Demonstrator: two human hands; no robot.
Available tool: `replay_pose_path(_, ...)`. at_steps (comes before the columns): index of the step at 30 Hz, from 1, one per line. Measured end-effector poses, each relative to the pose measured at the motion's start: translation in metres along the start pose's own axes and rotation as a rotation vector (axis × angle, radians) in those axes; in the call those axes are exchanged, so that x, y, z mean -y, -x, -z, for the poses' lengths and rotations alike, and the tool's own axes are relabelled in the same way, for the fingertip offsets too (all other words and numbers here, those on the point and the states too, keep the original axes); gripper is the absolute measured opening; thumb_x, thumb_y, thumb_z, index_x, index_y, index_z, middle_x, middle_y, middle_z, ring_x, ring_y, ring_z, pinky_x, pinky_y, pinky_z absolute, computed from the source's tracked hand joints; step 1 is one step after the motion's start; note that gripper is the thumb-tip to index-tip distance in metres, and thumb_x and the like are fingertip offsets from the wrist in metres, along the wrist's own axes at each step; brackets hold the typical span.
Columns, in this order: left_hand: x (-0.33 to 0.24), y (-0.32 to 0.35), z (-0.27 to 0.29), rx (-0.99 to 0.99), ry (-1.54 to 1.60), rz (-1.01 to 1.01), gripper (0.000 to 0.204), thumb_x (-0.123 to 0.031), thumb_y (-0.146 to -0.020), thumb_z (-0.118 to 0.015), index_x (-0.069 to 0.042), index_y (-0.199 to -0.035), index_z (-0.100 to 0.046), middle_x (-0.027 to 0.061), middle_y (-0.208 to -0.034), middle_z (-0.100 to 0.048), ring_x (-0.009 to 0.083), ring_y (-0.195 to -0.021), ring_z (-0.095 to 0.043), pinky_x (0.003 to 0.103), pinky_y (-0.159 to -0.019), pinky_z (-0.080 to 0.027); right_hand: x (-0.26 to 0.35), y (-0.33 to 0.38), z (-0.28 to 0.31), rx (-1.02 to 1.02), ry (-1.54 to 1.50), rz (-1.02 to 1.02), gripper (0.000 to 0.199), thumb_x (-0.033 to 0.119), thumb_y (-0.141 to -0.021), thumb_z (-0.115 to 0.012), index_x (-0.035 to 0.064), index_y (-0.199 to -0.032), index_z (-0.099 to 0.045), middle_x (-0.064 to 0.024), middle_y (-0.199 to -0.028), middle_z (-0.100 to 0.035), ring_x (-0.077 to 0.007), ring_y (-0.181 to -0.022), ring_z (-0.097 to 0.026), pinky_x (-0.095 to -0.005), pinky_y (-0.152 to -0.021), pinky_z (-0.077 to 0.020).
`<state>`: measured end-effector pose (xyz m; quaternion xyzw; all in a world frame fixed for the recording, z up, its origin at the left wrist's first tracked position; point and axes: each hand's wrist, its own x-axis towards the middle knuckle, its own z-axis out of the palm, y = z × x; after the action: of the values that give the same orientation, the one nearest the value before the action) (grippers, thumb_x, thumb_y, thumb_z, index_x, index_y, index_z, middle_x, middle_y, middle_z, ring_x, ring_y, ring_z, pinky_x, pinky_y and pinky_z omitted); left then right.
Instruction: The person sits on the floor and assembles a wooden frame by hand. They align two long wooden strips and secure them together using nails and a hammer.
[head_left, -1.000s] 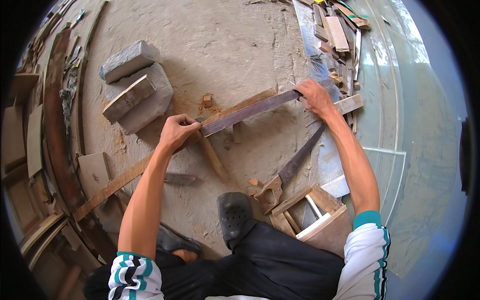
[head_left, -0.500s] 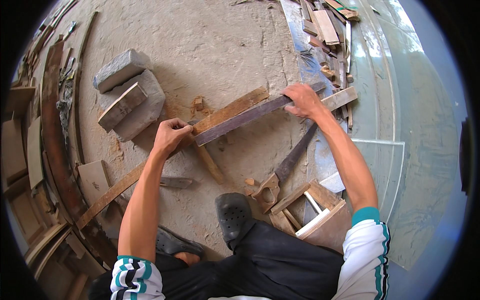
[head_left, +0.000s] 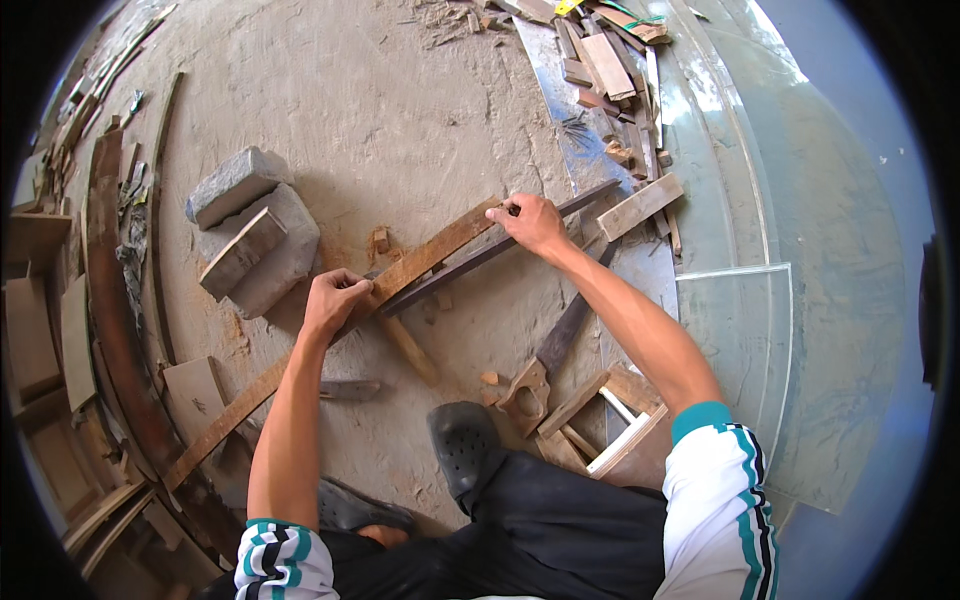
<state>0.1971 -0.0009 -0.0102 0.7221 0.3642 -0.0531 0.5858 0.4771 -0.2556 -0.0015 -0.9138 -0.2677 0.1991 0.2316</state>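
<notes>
A dark, narrow wooden strip (head_left: pixel 455 268) lies slantwise on the dusty concrete floor, against a longer brown plank (head_left: pixel 330 335) that runs from lower left to upper right. My left hand (head_left: pixel 333 298) grips the strip's lower left end where it meets the plank. My right hand (head_left: pixel 528 220) is closed on the strip farther up, near the plank's upper end. A short wooden block (head_left: pixel 408 348) sits under the plank between my arms.
Grey stone blocks (head_left: pixel 250 235) with a wood piece on them lie to the left. A hand saw (head_left: pixel 548 355) and a small wooden frame (head_left: pixel 605 425) are near my right knee. Offcuts (head_left: pixel 610 60) pile up at top right; boards stack along the left edge. My dark shoe (head_left: pixel 462 445) is below.
Both hands have brought the dark strip down and leftward, alongside the long plank. My right hand has slid from the strip's far end toward its middle.
</notes>
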Motion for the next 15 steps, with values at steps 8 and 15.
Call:
replay_pose_path(8,-0.001,-0.005,-0.009,-0.028,-0.067,-0.033,0.025,-0.025,-0.082,-0.076,0.000,-0.085,-0.076,0.0046,-0.074,-0.070,0.0103,-0.069,-0.061,0.028,-0.066,-0.048,-0.017,-0.008,0.003,-0.004,-0.128,-0.002,0.051,0.054,-0.076,-0.082,0.0063,-0.094,-0.076,-0.0144,-0.087,-0.074,-0.0314,-0.088,-0.071,-0.0420,-0.079,-0.0540)
replay_pose_path(15,-0.003,-0.001,0.001,-0.070,-0.208,0.030,0.034,-0.041,-0.078,-0.080,-0.011,-0.092,-0.081,0.0075,-0.082,-0.076,0.0188,-0.077,-0.070,0.034,-0.076,-0.054,-0.013,-0.014,-0.002,0.001,-0.151,0.058,0.052,0.056,-0.078,-0.081,0.0063,-0.092,-0.076,-0.0125,-0.077,-0.071,-0.0258,-0.076,-0.069,-0.0385,-0.072,-0.0522)
